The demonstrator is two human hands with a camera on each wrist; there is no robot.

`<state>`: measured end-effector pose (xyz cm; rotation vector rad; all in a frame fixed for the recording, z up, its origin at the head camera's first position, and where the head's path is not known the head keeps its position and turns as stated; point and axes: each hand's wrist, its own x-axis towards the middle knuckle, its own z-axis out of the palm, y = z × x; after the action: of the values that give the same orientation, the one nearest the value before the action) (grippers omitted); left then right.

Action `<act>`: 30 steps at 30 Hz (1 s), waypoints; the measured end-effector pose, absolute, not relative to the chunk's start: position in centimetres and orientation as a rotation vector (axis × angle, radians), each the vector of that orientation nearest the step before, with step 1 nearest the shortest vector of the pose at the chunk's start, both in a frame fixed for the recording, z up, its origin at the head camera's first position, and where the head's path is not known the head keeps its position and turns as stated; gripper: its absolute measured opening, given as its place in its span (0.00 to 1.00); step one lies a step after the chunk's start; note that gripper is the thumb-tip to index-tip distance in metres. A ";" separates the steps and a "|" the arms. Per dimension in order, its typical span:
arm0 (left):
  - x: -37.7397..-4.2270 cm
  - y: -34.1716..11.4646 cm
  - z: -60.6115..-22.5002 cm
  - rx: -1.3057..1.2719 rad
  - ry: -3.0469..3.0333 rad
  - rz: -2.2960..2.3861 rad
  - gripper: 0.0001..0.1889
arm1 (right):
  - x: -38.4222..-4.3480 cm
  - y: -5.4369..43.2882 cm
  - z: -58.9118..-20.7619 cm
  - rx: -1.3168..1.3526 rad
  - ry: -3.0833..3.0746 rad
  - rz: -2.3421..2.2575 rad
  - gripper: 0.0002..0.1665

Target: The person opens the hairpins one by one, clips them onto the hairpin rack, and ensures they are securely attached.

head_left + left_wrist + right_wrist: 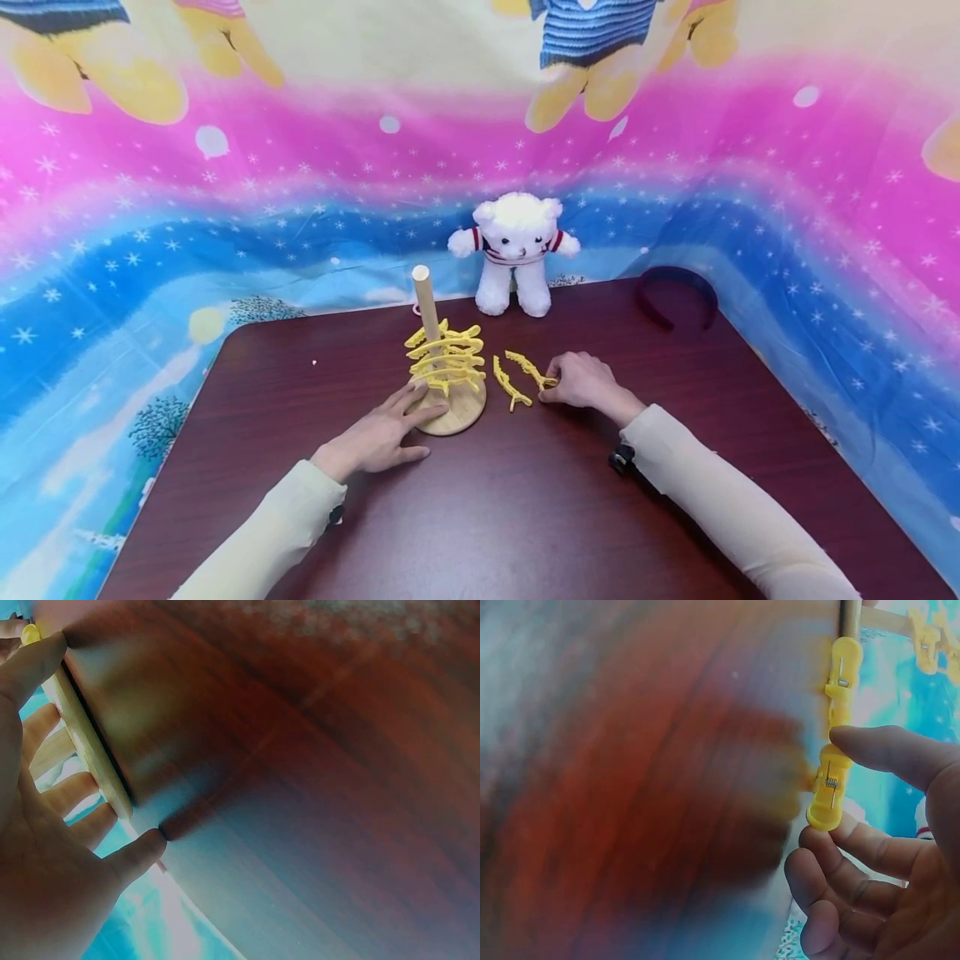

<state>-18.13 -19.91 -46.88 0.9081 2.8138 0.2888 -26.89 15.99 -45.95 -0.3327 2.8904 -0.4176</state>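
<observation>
A wooden stand (424,304) has an upright post on a round base (457,417). Several yellow hair clips (450,360) sit stacked around the post's lower part; how they are fastened cannot be told. My left hand (381,433) rests with spread, fairly straight fingers on the base's near left side and the table. To the right of the stand, two more clips lie on the table. My right hand (585,381) pinches the farther yellow hair clip (828,787) at its handle end between thumb and fingers. The other loose clip (511,385) lies just left of it.
A white teddy bear (517,279) in a striped top stands at the table's back edge. A dark red headband (677,275) is at the back right corner. Patterned cloth (337,192) hangs around the dark wooden table (465,533).
</observation>
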 end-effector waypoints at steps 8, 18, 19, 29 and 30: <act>-18.0 -19.9 -46.8 0.900 2.813 0.294 0.36 | -27.0 16.6 -45.3 -0.387 2.941 -0.532 0.19; -18.1 -19.9 -46.9 0.893 2.810 0.304 0.36 | -26.9 16.9 -44.1 -0.474 2.986 -0.714 0.18; -18.1 -19.9 -46.9 0.893 2.810 0.304 0.36 | -26.9 16.9 -43.9 -0.484 2.992 -0.728 0.18; -18.1 -20.0 -46.9 0.900 2.811 0.300 0.36 | -26.5 17.0 -42.1 -0.468 3.008 -0.911 0.20; -18.2 -20.0 -46.9 0.899 2.811 0.301 0.36 | -26.4 17.0 -41.9 -0.472 3.009 -0.928 0.20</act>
<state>-18.16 -19.99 -46.90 0.8989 2.8107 0.3012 -26.39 17.00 -41.85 -0.4721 3.0091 -0.9285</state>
